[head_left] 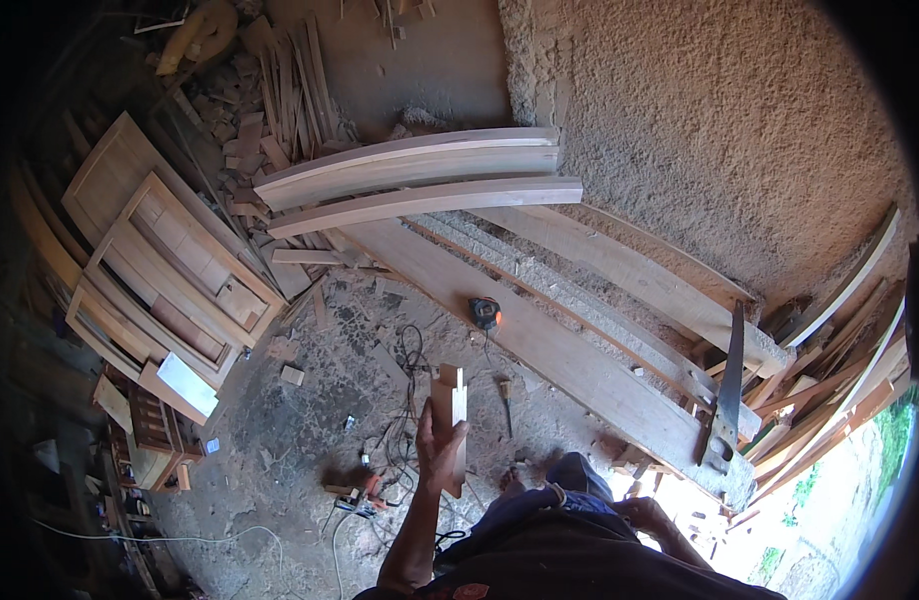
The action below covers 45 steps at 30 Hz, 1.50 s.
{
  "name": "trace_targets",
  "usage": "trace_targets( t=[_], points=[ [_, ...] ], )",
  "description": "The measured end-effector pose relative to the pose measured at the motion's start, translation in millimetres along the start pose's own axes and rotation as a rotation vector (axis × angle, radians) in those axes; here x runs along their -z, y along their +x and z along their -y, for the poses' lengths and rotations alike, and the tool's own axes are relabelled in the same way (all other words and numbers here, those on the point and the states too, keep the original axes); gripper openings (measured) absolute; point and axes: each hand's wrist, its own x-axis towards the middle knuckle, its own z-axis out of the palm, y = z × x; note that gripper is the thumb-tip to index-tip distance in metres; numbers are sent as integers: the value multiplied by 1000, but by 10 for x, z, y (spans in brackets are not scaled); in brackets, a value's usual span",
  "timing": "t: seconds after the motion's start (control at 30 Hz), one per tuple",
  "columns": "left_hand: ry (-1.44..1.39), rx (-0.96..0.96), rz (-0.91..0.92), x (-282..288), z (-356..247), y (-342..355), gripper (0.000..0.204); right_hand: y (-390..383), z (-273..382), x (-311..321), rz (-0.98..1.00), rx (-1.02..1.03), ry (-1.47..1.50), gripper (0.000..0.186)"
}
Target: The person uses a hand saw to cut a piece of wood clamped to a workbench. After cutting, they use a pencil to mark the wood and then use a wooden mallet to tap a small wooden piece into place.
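Observation:
My left hand [438,448] is raised in front of me and holds a short notched wooden block [450,412] upright, fingers wrapped around its lower half. Only part of my right hand [635,510] shows low beside my body, by the end of a long plank [570,365]; I cannot tell whether it holds anything. An orange and black tape measure [486,312] lies on that plank beyond the block. A chisel with a wooden handle [505,395] lies on the floor just right of the block.
A handsaw [726,395] leans on the planks at right. Curved boards [420,165] are stacked farther off. Panelled door frames [170,270] lie at left. An orange power tool [360,495] and tangled cables [408,385] cover the dusty floor below my left hand.

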Motion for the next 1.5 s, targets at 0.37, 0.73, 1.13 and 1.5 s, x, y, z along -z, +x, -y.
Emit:
trace_targets(
  t=[0.37, 0.73, 1.13, 1.5],
  points=[
    [181, 45, -122, 284, 415, 116, 75, 1248, -135, 333, 226, 39, -202, 43],
    [181, 48, 4, -189, 219, 976, 82, 1024, 702, 1368, 443, -27, -571, 38],
    [-267, -65, 448, -1277, -503, 2407, 63, 1130, 1910, 1618, 123, 65, -691, 39],
    [-134, 150, 382, -802, -384, 3875, 70, 2012, 2850, 1150, -706, 232, 92, 46]
  ],
)
